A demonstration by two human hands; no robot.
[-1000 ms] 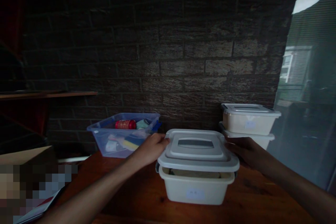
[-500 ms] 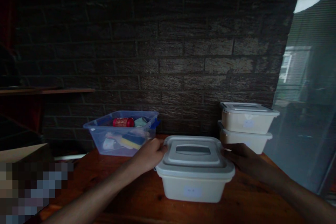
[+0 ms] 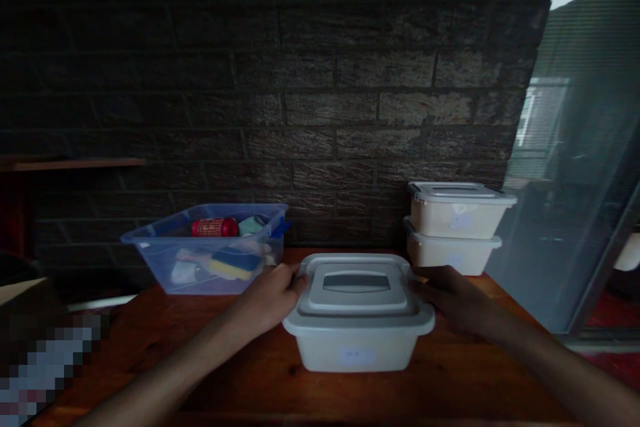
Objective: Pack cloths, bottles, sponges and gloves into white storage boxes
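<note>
A white lidded box [image 3: 356,347] stands on the wooden table [image 3: 200,347] right in front of me. Its grey-white lid [image 3: 356,297] with a dark recessed handle sits flat on the box. My left hand [image 3: 270,297] grips the lid's left edge, fingers curled over it. On the opposite edge my right hand [image 3: 450,297] presses with fingers bent round the rim. Both forearms reach in from the bottom of the picture.
A clear blue bin [image 3: 205,250] with a red can, a sponge and other items stands at the back left. Two stacked white lidded boxes [image 3: 457,227] stand at the back right against the brick wall. A glass pane [image 3: 575,180] rises on the right.
The lid, raised above the box rim a second ago, has come down flat onto the box. Both hands stayed on its edges. The view shifted slightly to the right.
</note>
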